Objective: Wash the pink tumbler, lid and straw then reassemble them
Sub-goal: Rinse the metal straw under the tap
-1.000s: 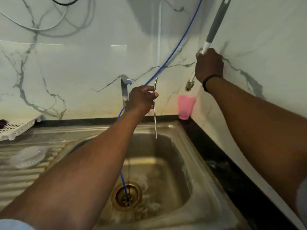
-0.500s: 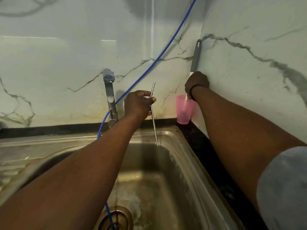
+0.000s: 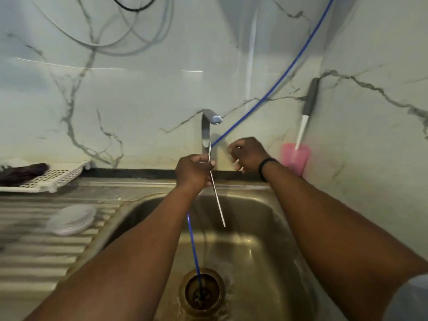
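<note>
While the sink takes up the lower centre of the frame, each thing sits as follows
Left hand: the left hand, at the centre of the frame, grips a thin straight metal straw between curled fingers and thumb
Straw: it slants from beside the tap down and to the right, its lower tip hanging free over the basin
Right hand: the right hand, just right of the left, has its fingers loosely curled and holds nothing that I can see; a black band circles the wrist
Tumbler: the translucent pink plastic tumbler stands upright in the corner at centre right, on the dark counter against the wall
Brush: a long bottle brush with a grey and white handle stands in the tumbler, leaning against the wall corner
Lid: a clear round plastic lid lies on the ribbed drainboard at the left
Sink: the steel sink basin is wet around the drain
Tap: a steel tap rises behind the hands
Hose: a thin blue hose runs from the upper right down past the tap into the drain
Tray: a white perforated tray sits at the left edge
</note>
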